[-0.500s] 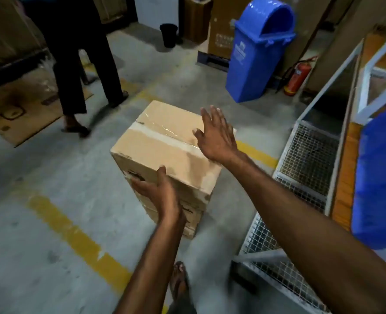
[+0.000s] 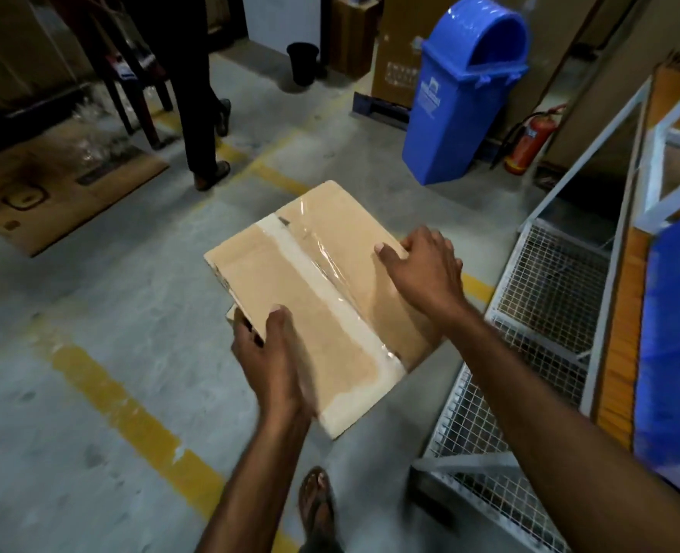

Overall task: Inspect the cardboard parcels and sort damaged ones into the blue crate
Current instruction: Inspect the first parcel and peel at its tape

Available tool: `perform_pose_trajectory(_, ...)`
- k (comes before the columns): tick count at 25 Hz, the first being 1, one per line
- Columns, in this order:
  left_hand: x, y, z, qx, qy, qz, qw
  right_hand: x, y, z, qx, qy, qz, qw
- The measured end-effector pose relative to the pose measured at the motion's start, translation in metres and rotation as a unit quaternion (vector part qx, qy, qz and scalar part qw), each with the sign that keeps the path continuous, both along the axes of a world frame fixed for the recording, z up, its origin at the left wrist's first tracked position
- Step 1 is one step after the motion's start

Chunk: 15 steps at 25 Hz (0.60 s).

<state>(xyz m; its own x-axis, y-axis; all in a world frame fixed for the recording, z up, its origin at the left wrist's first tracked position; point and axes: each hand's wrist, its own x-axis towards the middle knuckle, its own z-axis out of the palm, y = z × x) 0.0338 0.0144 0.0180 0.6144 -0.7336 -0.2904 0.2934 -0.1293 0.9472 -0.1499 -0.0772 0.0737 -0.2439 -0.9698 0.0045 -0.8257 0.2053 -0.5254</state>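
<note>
A brown cardboard parcel (image 2: 310,297) with a clear tape strip along its top seam is held above the concrete floor, its top face turned up toward me. My left hand (image 2: 268,365) grips its near left edge, thumb on top. My right hand (image 2: 426,269) clasps the far right edge, fingers curled over it. A blue crate (image 2: 673,353) shows at the right edge, partly cut off.
A white wire-mesh rack (image 2: 546,297) stands to the right. A blue swing-lid bin (image 2: 462,97) and a red fire extinguisher (image 2: 528,141) are behind. A person's legs (image 2: 198,113) stand at the back left beside flattened cardboard (image 2: 51,193). My sandalled foot (image 2: 316,504) is below.
The parcel has come closer and its top has turned toward me. My right hand went from hovering open over it to gripping its right edge; the other person stepped away.
</note>
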Motion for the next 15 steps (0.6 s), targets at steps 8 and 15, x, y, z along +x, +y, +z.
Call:
perform_pose_trajectory(8,-0.025,0.160,0.069,-0.043,-0.112,-0.129,0.984,-0.053,0.216,0.036,-0.047,-0.169,-0.050,0.983)
perform_pose_trajectory(15,-0.085,0.314,0.067,-0.011,-0.110,-0.155,0.982,-0.115,0.386,0.033,-0.073,-0.206,-0.055,0.974)
